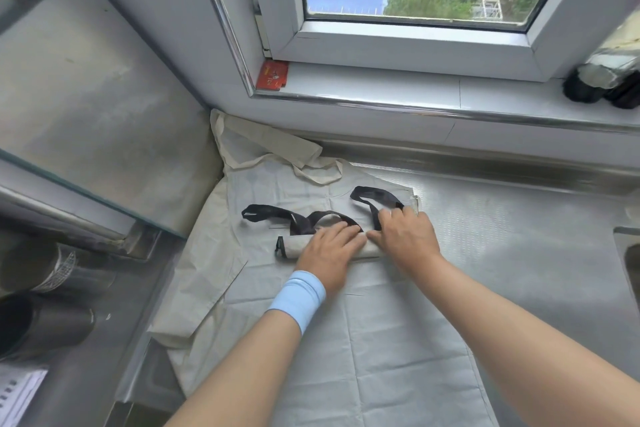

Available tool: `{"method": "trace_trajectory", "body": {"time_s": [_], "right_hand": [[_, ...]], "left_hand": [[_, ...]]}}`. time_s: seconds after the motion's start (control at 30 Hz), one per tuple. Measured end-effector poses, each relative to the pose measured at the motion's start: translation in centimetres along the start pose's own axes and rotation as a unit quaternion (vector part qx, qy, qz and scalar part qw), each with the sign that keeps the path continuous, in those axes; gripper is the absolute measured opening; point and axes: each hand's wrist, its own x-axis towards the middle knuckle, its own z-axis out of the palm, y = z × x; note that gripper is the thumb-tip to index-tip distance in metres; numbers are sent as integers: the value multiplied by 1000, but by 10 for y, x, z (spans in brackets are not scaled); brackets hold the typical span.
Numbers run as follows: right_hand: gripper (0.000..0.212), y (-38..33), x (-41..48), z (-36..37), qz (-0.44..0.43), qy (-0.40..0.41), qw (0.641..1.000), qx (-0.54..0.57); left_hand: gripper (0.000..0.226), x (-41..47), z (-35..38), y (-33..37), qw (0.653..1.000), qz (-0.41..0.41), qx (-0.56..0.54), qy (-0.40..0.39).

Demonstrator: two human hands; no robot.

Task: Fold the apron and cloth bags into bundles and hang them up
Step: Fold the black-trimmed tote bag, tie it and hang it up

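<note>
The left hand (pixel 329 250) and right hand (pixel 405 239) press on a grey roll (pixel 291 248). Just beyond the roll lie black straps (pixel 270 213), then a cream bag (pixel 263 146).

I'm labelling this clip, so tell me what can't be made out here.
Head view:
Middle of the roll: under the left hand and right hand.
Whether the right hand pinches the black strap: its fingers hide it.
Cream bag: mostly under the grey cloth.
Red packet: print too small.
Dark jars: cut by the right edge.
</note>
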Motion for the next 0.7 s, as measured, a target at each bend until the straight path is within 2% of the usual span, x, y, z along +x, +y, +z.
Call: {"method": "trace_trajectory", "body": {"time_s": [0.07,0.13,0.17,0.27,0.4,0.47,0.57,0.63,0.7], "right_hand": [[34,-5,0,0,-17,60,998,-8],[24,-14,-2,5,-73,92,993,31],[33,-19,-7,10,-86,84,990,80],[70,-17,-25,23,-78,-18,975,207],[86,0,-30,22,-100,-52,963,246],[76,3,-28,19,-103,-56,952,281],[42,2,-26,19,-113,-43,953,279],[32,6,-22,21,-112,-33,958,262],[28,9,-17,17,-132,9,969,207]], "left_hand": [[52,-2,9,-1,998,-23,3,-61],[58,-4,13,-2,995,-28,1,-94],[62,-4,11,-2,995,-22,-7,-102],[71,-2,8,-10,994,-11,-21,-104],[73,-12,3,-37,994,-27,-38,-97],[77,-17,1,-47,992,-34,-66,-101],[87,-19,-5,-52,981,-62,-142,-114],[83,-16,-5,-52,975,-83,-175,-108],[73,-14,-8,-48,978,-95,-166,-87]]}}
